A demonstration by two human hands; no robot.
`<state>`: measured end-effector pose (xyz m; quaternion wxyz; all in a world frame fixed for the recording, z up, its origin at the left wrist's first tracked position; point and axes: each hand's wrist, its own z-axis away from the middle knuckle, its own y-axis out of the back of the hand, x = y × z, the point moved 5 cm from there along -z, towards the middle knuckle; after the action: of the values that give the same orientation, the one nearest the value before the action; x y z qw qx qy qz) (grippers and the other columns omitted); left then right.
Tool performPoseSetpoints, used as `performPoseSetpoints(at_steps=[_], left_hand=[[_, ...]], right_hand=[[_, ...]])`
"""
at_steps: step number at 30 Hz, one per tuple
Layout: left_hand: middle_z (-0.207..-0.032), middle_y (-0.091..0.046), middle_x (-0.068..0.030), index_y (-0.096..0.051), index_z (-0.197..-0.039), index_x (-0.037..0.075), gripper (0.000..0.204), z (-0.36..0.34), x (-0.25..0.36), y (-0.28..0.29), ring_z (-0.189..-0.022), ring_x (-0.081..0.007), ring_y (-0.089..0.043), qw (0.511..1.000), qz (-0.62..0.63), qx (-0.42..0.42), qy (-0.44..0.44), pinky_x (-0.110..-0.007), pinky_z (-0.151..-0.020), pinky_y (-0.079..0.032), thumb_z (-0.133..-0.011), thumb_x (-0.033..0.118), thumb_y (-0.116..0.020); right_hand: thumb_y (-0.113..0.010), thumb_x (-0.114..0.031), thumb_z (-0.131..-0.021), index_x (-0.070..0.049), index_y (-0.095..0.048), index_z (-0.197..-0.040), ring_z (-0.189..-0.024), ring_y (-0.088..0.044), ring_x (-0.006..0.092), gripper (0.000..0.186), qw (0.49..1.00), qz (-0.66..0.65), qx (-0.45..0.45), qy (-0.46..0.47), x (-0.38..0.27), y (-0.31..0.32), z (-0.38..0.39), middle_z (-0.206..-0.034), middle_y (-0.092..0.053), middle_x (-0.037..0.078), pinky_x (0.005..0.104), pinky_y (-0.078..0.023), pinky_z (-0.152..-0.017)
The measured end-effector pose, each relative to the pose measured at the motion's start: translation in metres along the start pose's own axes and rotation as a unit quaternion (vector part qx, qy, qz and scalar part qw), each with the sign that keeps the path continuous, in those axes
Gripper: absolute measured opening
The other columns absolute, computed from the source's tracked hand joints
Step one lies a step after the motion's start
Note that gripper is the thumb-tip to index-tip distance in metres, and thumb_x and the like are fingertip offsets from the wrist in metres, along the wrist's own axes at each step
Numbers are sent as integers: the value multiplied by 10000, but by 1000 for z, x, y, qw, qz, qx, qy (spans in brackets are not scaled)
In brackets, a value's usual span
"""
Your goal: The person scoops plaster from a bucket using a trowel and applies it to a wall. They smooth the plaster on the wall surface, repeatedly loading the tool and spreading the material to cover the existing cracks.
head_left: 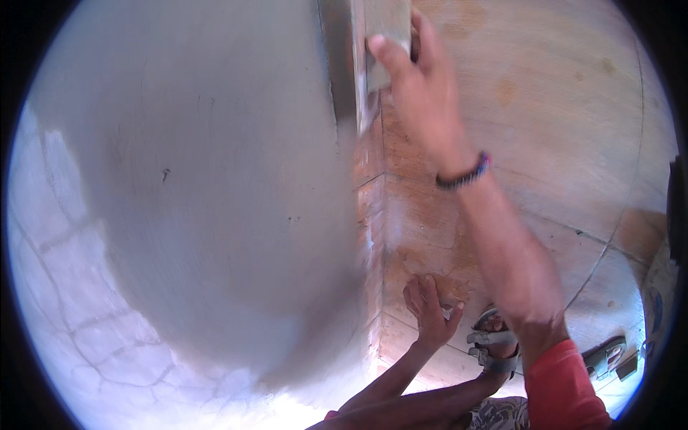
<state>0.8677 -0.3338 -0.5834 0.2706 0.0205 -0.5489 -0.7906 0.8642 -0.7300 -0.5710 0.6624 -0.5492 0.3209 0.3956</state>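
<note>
My right hand [423,93], blurred by motion, grips a flat, pale wooden board [387,21] at the top of the view. The thumb lies on its face and the fingers wrap behind its far edge. The board stands along the edge of a wall coated in smooth, damp-looking grey plaster [215,193]. Low in the view, my left hand [432,312] is down at the tiled floor close to the wall's foot, fingers and thumb spread. A small whitish patch shows between thumb and fingers; I cannot tell what it is.
Brownish, stained floor tiles [545,129] extend to the right of the wall. Beside my left hand is a foot in a strapped sandal [494,344]; another sandal [608,356] is farther right. Left of the plaster, a pale surface [93,301] shows a pattern of irregular lines.
</note>
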Motion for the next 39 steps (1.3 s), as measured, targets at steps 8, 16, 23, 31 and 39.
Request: performPoseSetpoints(at_steps=[8, 16, 23, 31, 39], left_hand=[[-1450, -81, -360, -171, -1482, -27, 914, 6, -4, -4, -1303, -547, -120, 999, -47, 3, -1, -660, -1033, -146, -846, 418, -652], [-1462, -67, -342, -140, -1496, 0, 936, 3, -6, -2, -1312, -524, -128, 999, -35, -4, 19, -643, -1046, -142, -837, 405, -667], [-1461, -67, -340, -119, -1505, 15, 949, -3, 2, 5, -1314, -517, -132, 1000, -24, -3, 8, -640, -1052, -131, -837, 408, -668], [-1477, -22, -353, -71, -1516, 22, 965, 2, -1, 3, -1329, -541, -90, 999, -26, -27, 28, -654, -1055, -111, -852, 412, -655], [-1465, -39, -356, -75, -1511, 18, 969, 1, -3, 2, -1325, -539, -87, 999, -20, -23, 18, -656, -1051, -111, -841, 393, -667]], right_hand=[[-641, -216, -888, 28, -406, -1353, -1002, -617, 332, 575, 987, 128, -34, 89, -6, -51, 49, -1053, -615, 241, 406, -485, -885], [-549, -226, -955, 2, -308, -1451, -1105, -548, 344, 596, 979, 62, -193, -21, -22, -26, 189, -1207, -556, 204, 410, -455, -945], [-577, -266, -947, -66, -364, -1433, -1096, -555, 177, 568, 906, -360, -85, -206, 32, 26, 52, -1230, -569, 79, 344, -481, -929], [-482, -251, -1007, -93, -428, -1405, -1042, -582, 142, 432, 944, -262, -76, -183, 43, -4, 6, -1202, -599, 32, 324, -527, -848], [-486, -236, -1013, -90, -423, -1409, -1047, -570, 111, 427, 952, -246, -107, -147, 46, -10, 24, -1208, -596, 24, 303, -532, -812]])
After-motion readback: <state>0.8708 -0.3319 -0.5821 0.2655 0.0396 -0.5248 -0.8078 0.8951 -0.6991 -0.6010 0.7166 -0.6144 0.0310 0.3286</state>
